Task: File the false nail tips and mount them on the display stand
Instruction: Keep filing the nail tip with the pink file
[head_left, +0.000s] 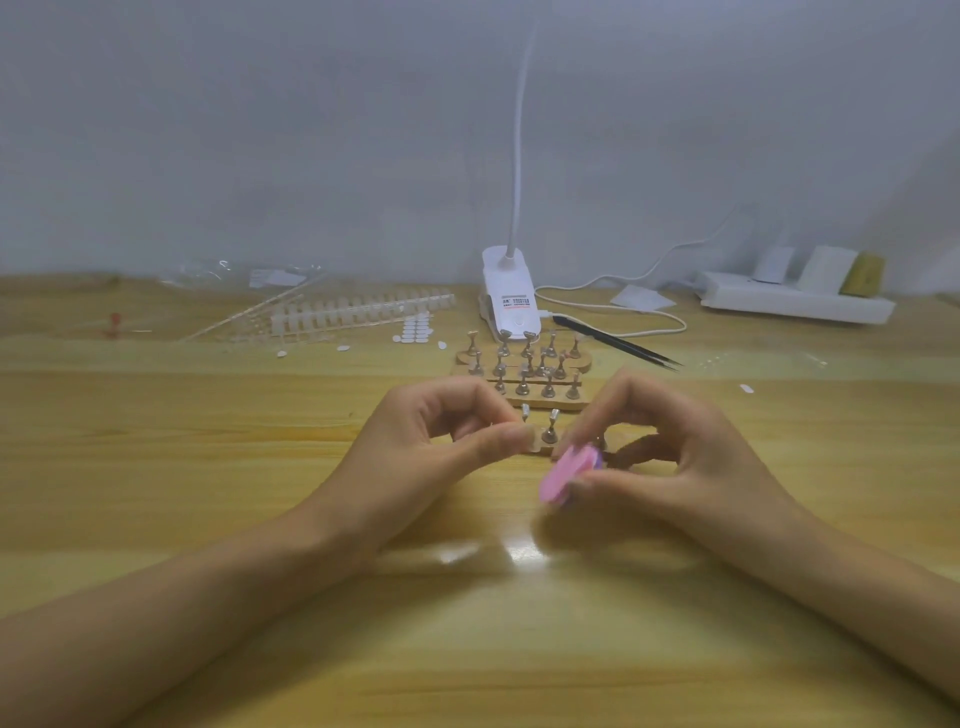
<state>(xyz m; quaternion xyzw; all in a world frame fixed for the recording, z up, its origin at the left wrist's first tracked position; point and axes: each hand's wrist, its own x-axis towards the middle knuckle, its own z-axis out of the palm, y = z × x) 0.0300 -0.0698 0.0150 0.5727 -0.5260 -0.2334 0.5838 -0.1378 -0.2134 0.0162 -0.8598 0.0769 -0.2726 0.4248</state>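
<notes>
**Nail tip held beside the pink file, in front of the stand**

Both forearms reach in over the wooden table (208, 467). The right hand (670, 457) grips a pink nail file (563, 475), its fingers clamped on it. The file's long axis slants from near-left to far-right. Just left of the file's far end, the left hand (447, 441) pinches a clear nail tip (525, 438) between thumb and forefinger. The tip points right toward the file, but blur hides whether they touch. Just behind the hands is the display stand (524, 379), wooden bases with upright metal pegs. Farther back lie black tweezers (618, 343), strips of nail tips (358, 312), a white lamp base (509, 296) and a power strip (795, 301).
</notes>
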